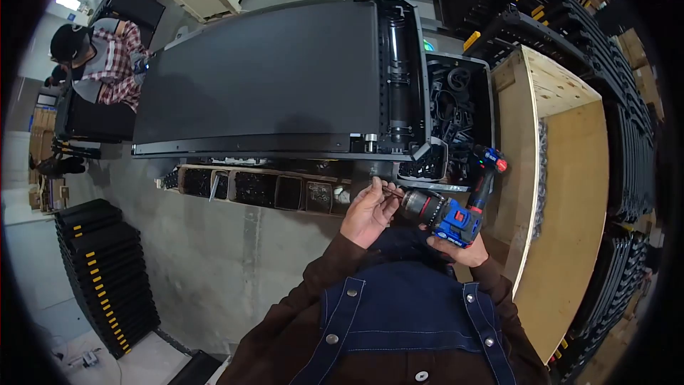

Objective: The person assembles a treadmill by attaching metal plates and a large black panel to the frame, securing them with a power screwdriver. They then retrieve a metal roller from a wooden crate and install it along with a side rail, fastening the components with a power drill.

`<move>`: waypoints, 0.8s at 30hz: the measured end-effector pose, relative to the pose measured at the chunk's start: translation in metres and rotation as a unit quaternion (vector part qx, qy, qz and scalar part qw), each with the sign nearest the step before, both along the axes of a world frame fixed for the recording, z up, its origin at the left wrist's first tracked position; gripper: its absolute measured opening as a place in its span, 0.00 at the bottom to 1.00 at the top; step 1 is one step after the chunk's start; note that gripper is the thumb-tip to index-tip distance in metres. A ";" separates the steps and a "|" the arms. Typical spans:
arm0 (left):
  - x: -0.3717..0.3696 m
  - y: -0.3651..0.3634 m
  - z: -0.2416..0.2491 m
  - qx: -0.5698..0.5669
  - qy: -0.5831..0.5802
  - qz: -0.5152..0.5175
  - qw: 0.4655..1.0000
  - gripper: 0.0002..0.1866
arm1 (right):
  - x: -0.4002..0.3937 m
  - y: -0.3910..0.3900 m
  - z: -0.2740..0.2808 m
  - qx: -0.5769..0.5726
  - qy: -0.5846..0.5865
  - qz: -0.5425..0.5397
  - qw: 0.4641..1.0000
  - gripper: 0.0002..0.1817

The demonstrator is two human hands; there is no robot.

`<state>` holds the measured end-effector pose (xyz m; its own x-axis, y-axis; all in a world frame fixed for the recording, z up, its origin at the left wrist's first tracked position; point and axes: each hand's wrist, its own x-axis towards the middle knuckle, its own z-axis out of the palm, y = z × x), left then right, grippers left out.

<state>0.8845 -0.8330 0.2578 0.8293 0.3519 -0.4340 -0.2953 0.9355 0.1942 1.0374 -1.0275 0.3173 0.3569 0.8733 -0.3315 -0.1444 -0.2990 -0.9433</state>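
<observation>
My right hand (pixel 462 248) is wrapped round the lower part of a blue and black power drill (pixel 445 217), which points left. At the drill's chuck, the fingers of my left hand (pixel 370 214) are pinched on a thin bit (pixel 393 191). Both hands are in front of my body, just below the near edge of a long black panel (pixel 263 75) with rollers at its right end. A second, smaller power tool (pixel 486 178) stands upright to the right of the drill.
A bin of black parts (pixel 456 110) stands right of the rollers, beside a wooden crate (pixel 570 207). Under the panel's near edge runs a row of small parts boxes (pixel 253 187). A co-worker in a plaid shirt (pixel 114 60) is at the far left, near stacked black parts (pixel 107 278).
</observation>
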 end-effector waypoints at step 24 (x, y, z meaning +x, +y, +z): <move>0.190 -0.059 -0.058 -0.008 0.171 -0.101 0.980 0.34 | 0.122 -0.088 -0.077 -0.024 0.016 -0.121 0.992 0.18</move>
<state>1.0746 -0.8925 0.1995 0.6864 0.1854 -0.7032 -0.0233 0.9721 0.2335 1.1593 -1.1158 0.2405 0.5421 0.7472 -0.3845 -0.2470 -0.2957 -0.9228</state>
